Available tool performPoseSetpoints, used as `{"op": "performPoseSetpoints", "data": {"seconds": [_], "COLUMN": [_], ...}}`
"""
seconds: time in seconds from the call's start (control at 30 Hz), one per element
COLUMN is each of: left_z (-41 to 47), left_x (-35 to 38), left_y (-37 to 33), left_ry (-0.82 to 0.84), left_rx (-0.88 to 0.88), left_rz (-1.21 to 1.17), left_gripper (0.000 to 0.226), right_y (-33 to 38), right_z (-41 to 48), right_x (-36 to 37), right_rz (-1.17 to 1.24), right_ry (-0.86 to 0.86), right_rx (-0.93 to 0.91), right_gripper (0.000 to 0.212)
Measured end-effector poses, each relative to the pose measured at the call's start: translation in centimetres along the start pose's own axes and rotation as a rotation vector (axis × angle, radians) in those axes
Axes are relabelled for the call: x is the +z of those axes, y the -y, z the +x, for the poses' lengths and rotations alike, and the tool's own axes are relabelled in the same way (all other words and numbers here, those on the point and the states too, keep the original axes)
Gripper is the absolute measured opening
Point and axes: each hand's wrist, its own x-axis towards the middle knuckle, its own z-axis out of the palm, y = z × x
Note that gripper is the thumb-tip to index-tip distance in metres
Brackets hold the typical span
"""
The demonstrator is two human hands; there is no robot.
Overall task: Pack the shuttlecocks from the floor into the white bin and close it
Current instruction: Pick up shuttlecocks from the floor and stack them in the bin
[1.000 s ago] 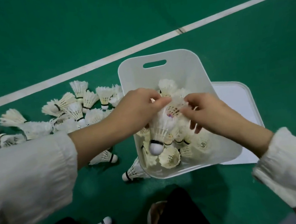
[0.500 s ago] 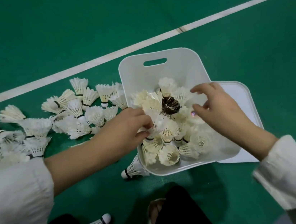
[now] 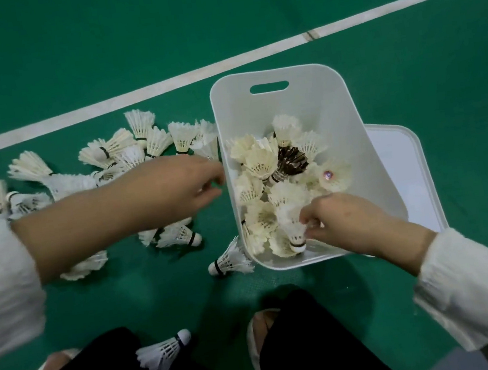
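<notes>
The white bin (image 3: 331, 102) stands on the green floor, holding several white shuttlecocks (image 3: 260, 164) and one dark one (image 3: 292, 159). My right hand (image 3: 343, 221) is inside the bin near its front wall and pinches a white shuttlecock (image 3: 293, 228), cork down. My left hand (image 3: 175, 187) is outside the bin's left wall, over the loose pile of shuttlecocks (image 3: 126, 150) on the floor, fingers relaxed and holding nothing I can see. The bin's white lid (image 3: 404, 160) lies flat on the floor behind the bin's right side.
A single shuttlecock (image 3: 231, 259) leans against the bin's front left corner. Another shuttlecock (image 3: 165, 350) lies between my feet. Two more shuttlecocks (image 3: 177, 234) lie under my left forearm. A white court line (image 3: 161, 85) crosses the floor behind everything.
My left hand has left the bin and moved left over the floor pile. My right hand has dropped to the bin's front and taken hold of a shuttlecock there.
</notes>
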Motion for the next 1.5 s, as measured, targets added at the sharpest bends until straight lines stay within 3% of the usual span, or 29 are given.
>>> {"op": "performPoseSetpoints", "data": {"seconds": [0.13, 0.27, 0.4, 0.5, 0.63, 0.9, 1.07, 1.27, 1.4, 1.5], "left_z": [-3.3, -6.3, -8.4, -9.5, -10.9, -10.5, -6.4, -5.2, -5.3, -5.5], "left_x": [1.8, 5.4, 8.3, 9.8, 10.8, 14.5, 17.6, 19.4, 19.0, 18.4], "left_y": [3.2, 5.7, 7.4, 8.6, 10.0, 11.7, 11.2, 10.1, 10.2, 10.8], "left_ry": [0.094, 0.122, 0.100, 0.067, 0.018, -0.135, -0.380, -0.511, -0.541, -0.616], "left_rx": [-0.103, -0.211, -0.306, -0.345, -0.392, -0.559, -0.764, -0.887, -0.788, -0.743], "left_rz": [0.031, -0.032, -0.139, -0.160, -0.170, -0.443, -0.726, -0.934, -0.895, -0.822], "left_gripper": [0.017, 0.015, 0.013, 0.016, 0.020, 0.020, 0.044, 0.040, 0.019, 0.015], "right_y": [1.0, 1.8, 5.1, 8.8, 14.2, 19.6, 19.5, 19.4, 19.5, 19.8], "right_z": [0.7, 0.5, 0.6, 2.5, 6.8, 13.3, 13.3, 12.6, 11.5, 10.6], "right_x": [1.4, -1.3, -5.6, -7.3, -6.3, 2.7, 5.9, 6.0, 5.7, 5.9], "right_rz": [-0.024, -0.151, -0.170, -0.177, -0.273, -0.218, -0.144, 0.059, 0.297, 0.377], "right_ry": [0.144, 0.174, -0.034, -0.207, -0.209, 0.051, 0.066, -0.106, -0.291, -0.317], "right_rx": [-0.022, -0.075, -0.208, -0.430, -0.569, -0.332, -0.345, -0.269, -0.156, -0.123], "right_gripper": [0.035, 0.043, 0.026, 0.021, 0.024, 0.031, 0.043, 0.022, 0.011, 0.006]}}
